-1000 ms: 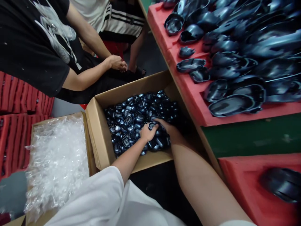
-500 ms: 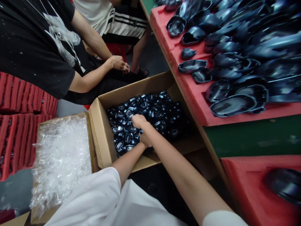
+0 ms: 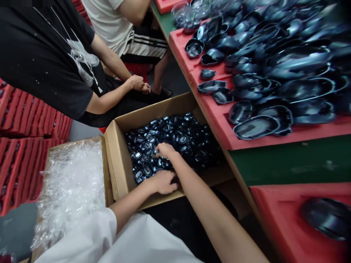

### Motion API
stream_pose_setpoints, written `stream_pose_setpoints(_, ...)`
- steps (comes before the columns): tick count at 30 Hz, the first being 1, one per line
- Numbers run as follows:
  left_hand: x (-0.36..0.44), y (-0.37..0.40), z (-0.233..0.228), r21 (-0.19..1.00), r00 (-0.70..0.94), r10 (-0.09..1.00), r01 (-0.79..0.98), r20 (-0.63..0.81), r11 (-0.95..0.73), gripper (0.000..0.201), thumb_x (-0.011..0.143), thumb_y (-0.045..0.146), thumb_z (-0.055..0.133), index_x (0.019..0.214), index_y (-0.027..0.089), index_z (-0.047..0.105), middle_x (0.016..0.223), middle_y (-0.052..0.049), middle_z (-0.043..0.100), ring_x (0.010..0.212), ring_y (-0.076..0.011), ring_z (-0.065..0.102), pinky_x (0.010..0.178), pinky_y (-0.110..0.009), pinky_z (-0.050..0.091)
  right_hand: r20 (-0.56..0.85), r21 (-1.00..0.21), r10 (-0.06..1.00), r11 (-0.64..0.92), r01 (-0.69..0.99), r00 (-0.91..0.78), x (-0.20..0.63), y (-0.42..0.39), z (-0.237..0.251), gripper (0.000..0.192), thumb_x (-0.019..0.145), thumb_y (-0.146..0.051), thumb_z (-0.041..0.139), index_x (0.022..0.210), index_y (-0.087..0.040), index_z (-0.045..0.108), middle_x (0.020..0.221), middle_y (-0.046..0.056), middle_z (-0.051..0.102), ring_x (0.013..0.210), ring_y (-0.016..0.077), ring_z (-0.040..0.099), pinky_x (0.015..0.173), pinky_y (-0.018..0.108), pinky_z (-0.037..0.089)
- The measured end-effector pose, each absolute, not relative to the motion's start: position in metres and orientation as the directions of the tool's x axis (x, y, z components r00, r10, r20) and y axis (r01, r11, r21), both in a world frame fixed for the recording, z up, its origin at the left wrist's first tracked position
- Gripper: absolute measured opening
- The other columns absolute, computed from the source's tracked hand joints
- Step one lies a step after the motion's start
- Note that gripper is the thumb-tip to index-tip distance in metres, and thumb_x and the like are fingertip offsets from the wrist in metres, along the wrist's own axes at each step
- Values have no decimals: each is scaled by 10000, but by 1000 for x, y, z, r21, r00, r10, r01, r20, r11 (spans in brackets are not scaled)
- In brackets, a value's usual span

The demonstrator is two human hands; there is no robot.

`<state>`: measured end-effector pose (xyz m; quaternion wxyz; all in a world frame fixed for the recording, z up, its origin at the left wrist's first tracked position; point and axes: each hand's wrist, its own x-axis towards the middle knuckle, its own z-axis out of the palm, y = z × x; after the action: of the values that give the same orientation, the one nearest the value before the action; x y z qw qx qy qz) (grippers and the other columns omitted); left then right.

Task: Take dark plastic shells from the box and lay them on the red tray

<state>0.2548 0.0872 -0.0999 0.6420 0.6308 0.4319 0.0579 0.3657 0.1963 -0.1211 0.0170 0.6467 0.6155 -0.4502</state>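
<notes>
An open cardboard box (image 3: 118,171) holds a heap of small glossy dark plastic parts (image 3: 182,137). My right hand (image 3: 165,150) reaches across into the heap, its fingers pinched together on one small part at the left side of the pile. My left hand (image 3: 163,181) lies lower, at the near edge of the heap just inside the box wall. Its fingers are curled, and what is under them is hidden. My white sleeve covers the bottom of the view.
A second box (image 3: 74,186) of clear plastic bags stands to the left. A red foam tray (image 3: 219,122) on the green table (image 3: 287,164) carries several large dark shells (image 3: 274,84). Another red tray (image 3: 274,215) lies lower right. A co-worker's hands (image 3: 138,83) sit behind the box. Red trays (image 3: 27,120) are stacked at left.
My right hand moved left across the heap and stays among the parts. My left hand drew back toward the box's near edge. The view shifted slightly upward.
</notes>
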Motion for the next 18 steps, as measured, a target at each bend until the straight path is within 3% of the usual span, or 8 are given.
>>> stream_pose_setpoints(3,223,98,-74,868,654,577,299,-488,396,327,847,435,661,1059,202,748,1099,-118,758,1025,-275,709,957,-420,563,-484,-571,865,-200,796,-130,388,192,-97,257,892,-202,664,1103,-280,789,963,58,769,1061,279,683,1006,354,460)
stream_pose_setpoints(6,207,112,-63,737,407,635,166,-657,655,345,869,470,636,1026,172,711,1062,-122,754,864,-198,719,724,-281,592,-328,-648,943,-183,740,-54,401,173,-75,305,931,-255,595,1184,-263,767,974,46,775,955,245,695,957,319,487)
stream_pose_setpoints(8,208,121,-61,672,226,648,45,-727,739,410,870,528,630,1084,180,673,1142,-124,729,789,-170,704,602,-237,568,-260,-680,965,-180,711,-4,401,153,-64,304,925,-268,595,1173,-246,768,999,53,774,928,237,692,932,310,499)
stream_pose_setpoints(11,219,131,-59,648,210,646,-68,-734,759,469,856,571,650,1134,194,630,1192,-114,694,726,-161,691,541,-248,568,-186,-716,982,-121,688,-20,395,119,-55,294,923,-268,573,1139,-241,771,1029,65,769,922,237,690,906,309,501)
stream_pose_setpoints(15,235,132,-59,752,174,745,-36,-644,658,339,826,397,740,1015,164,581,867,-42,666,618,-120,638,527,-220,551,-116,-752,993,-64,656,-36,385,87,-50,293,911,-245,556,1123,-246,759,1045,57,765,911,231,698,873,307,505)
stream_pose_setpoints(18,240,127,-65,854,111,848,0,-518,521,384,835,381,733,1097,180,536,780,10,611,601,-113,619,542,-224,556,-90,-743,993,-119,658,78,384,82,-47,295,926,-207,504,1064,-247,762,1080,48,761,956,232,699,895,310,502)
